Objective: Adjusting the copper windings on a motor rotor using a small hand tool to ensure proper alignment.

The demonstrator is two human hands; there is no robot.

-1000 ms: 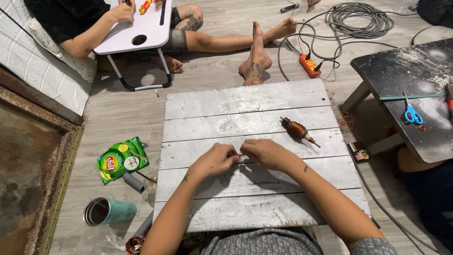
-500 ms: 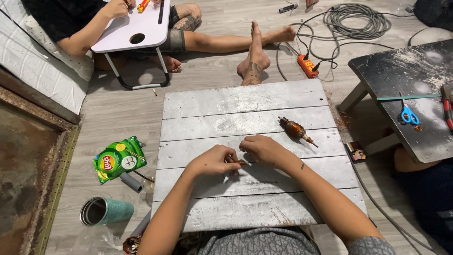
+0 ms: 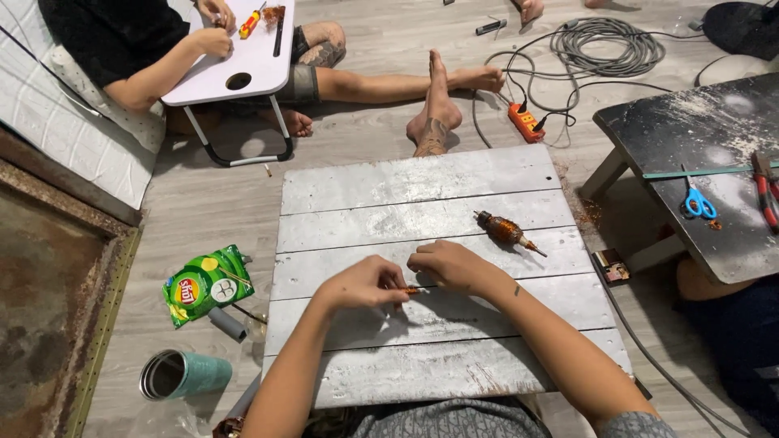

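Over the near middle of the whitewashed wooden plank table (image 3: 365, 211), the left hand (image 3: 363, 282) and the right hand (image 3: 448, 264) are both curled closed, fingertips pinched on opposite ends of a thin, short orange-and-silver piece (image 3: 414, 289) that lies level just above the boards, mostly hidden by the fingers. Farther back on the same table, apart from the hands, lies a brown copper-wound motor armature with a steel shaft (image 3: 505, 232), angled with its shaft pointing right. Beyond the table, another person sits on the floor at a small white folding lap table (image 3: 243, 61).

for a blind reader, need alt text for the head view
A person's left hand and right hand pinch a thin orange-tipped piece over a grey plank table. A brown cylindrical motor part lies beside them.
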